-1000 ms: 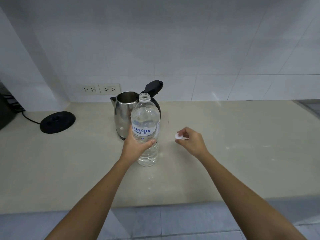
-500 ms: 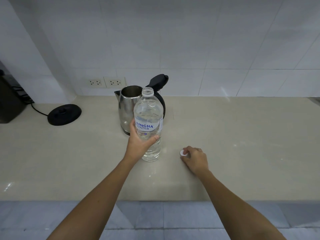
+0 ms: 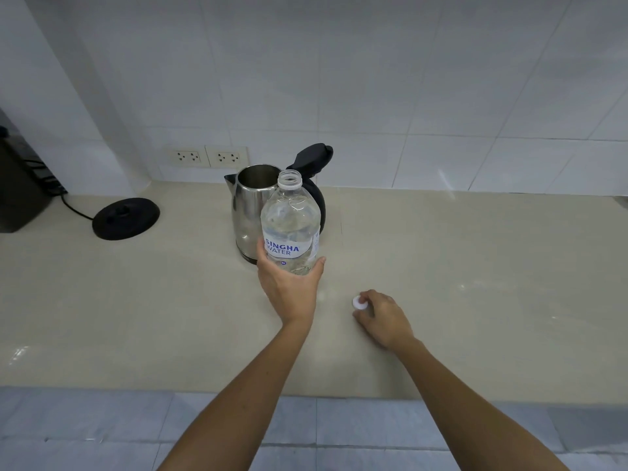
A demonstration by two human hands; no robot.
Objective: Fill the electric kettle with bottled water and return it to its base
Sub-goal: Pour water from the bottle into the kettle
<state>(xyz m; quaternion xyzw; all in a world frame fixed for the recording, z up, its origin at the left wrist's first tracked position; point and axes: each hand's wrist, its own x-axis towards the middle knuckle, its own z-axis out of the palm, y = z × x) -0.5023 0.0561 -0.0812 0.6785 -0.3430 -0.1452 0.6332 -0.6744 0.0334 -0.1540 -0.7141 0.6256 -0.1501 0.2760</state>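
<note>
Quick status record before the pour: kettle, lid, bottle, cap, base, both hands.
kettle: upright on the counter, off its base
lid: flipped open
bottle: uncapped, holds water, gripped low by left hand
cap: white, at the counter, at fingertips of right hand
base: left of kettle, corded, nothing on it

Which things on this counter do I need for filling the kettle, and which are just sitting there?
Needed: kettle, lid open; water bottle in left hand; kettle base; bottle cap at right hand.
Just there: wall sockets; black appliance.
</note>
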